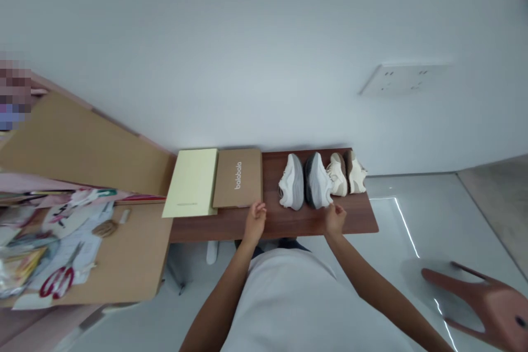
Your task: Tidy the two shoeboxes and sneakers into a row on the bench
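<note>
My left hand [254,221] hovers over the near edge of a dark wood tabletop [289,224], its fingers loosely curled beside the corner of a kraft cardboard box [238,177] printed "balabala". A pale yellow box [190,182] lies flat against that box's far side. My right hand [334,219] rests close to the toe of a grey-and-white sneaker [317,180], holding nothing. Another grey-and-white sneaker [291,181] stands to its left. To its right stand two cream-and-brown sneakers [338,174] [355,172]. All point towards me.
A large cardboard sheet [82,143] leans at the left, above a cluttered surface with papers and red-handled scissors [58,281]. A white wall carries a socket plate [404,80]. A pink stool [487,302] lies tipped over on the floor at lower right.
</note>
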`<state>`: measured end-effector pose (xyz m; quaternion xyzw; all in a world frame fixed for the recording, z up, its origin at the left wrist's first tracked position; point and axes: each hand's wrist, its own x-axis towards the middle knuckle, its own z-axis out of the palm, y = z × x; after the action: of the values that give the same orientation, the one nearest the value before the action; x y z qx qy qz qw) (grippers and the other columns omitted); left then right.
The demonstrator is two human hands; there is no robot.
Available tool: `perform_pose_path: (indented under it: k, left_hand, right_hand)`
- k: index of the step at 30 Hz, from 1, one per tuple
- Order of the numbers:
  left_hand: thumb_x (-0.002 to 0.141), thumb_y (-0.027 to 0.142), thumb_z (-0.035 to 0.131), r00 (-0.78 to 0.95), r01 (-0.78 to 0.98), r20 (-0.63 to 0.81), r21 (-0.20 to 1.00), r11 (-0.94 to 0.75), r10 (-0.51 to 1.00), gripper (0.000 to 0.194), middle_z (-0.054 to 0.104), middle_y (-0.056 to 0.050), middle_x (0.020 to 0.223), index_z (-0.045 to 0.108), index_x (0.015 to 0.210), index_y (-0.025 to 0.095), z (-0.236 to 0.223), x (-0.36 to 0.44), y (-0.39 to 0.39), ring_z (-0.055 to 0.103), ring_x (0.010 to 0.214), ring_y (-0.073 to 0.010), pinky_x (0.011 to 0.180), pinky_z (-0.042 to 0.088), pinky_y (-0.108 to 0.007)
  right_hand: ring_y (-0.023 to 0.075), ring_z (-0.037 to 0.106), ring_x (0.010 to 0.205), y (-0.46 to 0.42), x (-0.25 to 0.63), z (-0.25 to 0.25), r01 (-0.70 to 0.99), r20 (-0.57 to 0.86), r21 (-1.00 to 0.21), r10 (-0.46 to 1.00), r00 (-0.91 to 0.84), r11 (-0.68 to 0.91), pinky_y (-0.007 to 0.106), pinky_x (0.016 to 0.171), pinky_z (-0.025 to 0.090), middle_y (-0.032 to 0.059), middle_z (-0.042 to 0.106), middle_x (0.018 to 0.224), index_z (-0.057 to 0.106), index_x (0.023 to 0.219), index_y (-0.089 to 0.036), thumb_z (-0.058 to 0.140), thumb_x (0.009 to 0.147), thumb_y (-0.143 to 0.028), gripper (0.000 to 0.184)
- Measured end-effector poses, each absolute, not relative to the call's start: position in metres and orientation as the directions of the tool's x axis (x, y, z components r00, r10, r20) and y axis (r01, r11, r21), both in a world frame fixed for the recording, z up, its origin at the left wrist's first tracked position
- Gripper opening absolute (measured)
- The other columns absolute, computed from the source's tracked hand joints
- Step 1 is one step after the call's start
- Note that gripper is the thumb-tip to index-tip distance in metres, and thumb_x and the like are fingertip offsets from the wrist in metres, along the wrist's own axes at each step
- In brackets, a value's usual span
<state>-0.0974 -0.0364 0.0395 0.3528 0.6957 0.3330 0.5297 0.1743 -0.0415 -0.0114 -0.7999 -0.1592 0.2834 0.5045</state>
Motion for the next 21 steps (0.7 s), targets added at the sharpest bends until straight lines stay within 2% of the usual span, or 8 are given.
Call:
perform_pose_path:
  k: [2, 4, 7, 10, 13, 17, 21]
  left_hand:
    - [0.091, 0.024, 0.052, -0.335, 0.293, -0.331, 0.853, 0.432, 0.882, 0.040, 0.064, -0.016, 0.132, 0.056, 0.131, 0.017, 0.046, -0.138, -0.041, 0.063, 0.121, -0.0239, 0.104, 0.050, -0.043]
    - [0.087, 0.022, 0.055, -0.447, 0.457, -0.174, 0.799, 0.392, 0.877, 0.039, 0.063, -0.017, 0.133, 0.058, 0.126, 0.016, 0.051, -0.178, -0.039, 0.057, 0.129, -0.0271, 0.112, 0.042, -0.048]
    - [0.083, 0.021, 0.057, -0.477, 0.583, -0.085, 0.714, 0.387, 0.875, 0.042, 0.063, -0.017, 0.132, 0.059, 0.125, 0.016, 0.054, -0.224, -0.025, 0.053, 0.132, -0.0298, 0.115, 0.038, -0.050]
    - [0.082, 0.019, 0.056, -0.421, 0.589, -0.144, 0.708, 0.390, 0.896, 0.044, 0.065, -0.018, 0.127, 0.058, 0.125, 0.013, 0.053, -0.246, -0.002, 0.057, 0.127, -0.0294, 0.111, 0.042, -0.047]
    - [0.083, 0.016, 0.054, -0.365, 0.555, -0.258, 0.710, 0.432, 0.894, 0.037, 0.069, -0.018, 0.118, 0.060, 0.119, 0.012, 0.048, -0.252, 0.017, 0.064, 0.119, -0.0284, 0.104, 0.048, -0.043]
    - [0.086, 0.017, 0.051, -0.346, 0.548, -0.367, 0.668, 0.503, 0.864, 0.027, 0.071, -0.018, 0.114, 0.062, 0.111, 0.015, 0.045, -0.249, 0.029, 0.066, 0.117, -0.0277, 0.100, 0.049, -0.040]
    - [0.087, 0.020, 0.051, -0.336, 0.545, -0.377, 0.670, 0.504, 0.863, 0.035, 0.070, -0.020, 0.120, 0.059, 0.121, 0.013, 0.052, -0.239, 0.028, 0.065, 0.119, -0.0273, 0.099, 0.049, -0.038]
  right_hand:
    - [0.0226, 0.061, 0.101, -0.046, 0.153, -0.001, 0.005, -0.262, -0.901, 0.555, 0.790, -0.433, 0.038, 0.093, 0.050, 0.0081, 0.064, 0.107, 0.055, 0.110, -0.020, 0.057, 0.080, -0.056, 0.047]
    - [0.0227, 0.061, 0.103, -0.046, 0.119, 0.010, 0.032, -0.257, -0.921, 0.669, 0.697, -0.388, 0.039, 0.095, 0.049, 0.0103, 0.064, 0.114, 0.055, 0.116, -0.019, 0.057, 0.082, -0.053, 0.048]
    - [0.0242, 0.063, 0.104, -0.032, 0.056, 0.020, 0.080, -0.266, -0.932, 0.820, 0.507, -0.353, 0.041, 0.096, 0.050, 0.0124, 0.066, 0.117, 0.058, 0.117, -0.019, 0.058, 0.084, -0.051, 0.046]
    - [0.0265, 0.063, 0.112, -0.006, -0.001, 0.021, 0.167, -0.270, -0.924, 0.896, 0.351, -0.344, 0.044, 0.102, 0.048, 0.0143, 0.066, 0.122, 0.062, 0.117, -0.018, 0.057, 0.085, -0.050, 0.046]
    - [0.0288, 0.060, 0.123, 0.017, -0.039, 0.015, 0.228, -0.319, -0.893, 0.902, 0.291, -0.389, 0.047, 0.109, 0.044, 0.0151, 0.067, 0.126, 0.063, 0.120, -0.017, 0.060, 0.083, -0.044, 0.045]
    - [0.0292, 0.064, 0.117, 0.026, -0.053, 0.003, 0.199, -0.381, -0.875, 0.880, 0.283, -0.442, 0.049, 0.106, 0.047, 0.0109, 0.073, 0.116, 0.068, 0.115, -0.023, 0.066, 0.081, -0.040, 0.038]
    - [0.0261, 0.065, 0.115, 0.020, -0.040, -0.004, 0.134, -0.331, -0.917, 0.904, 0.272, -0.376, 0.050, 0.105, 0.047, 0.0075, 0.075, 0.113, 0.070, 0.113, -0.024, 0.062, 0.083, -0.043, 0.036]
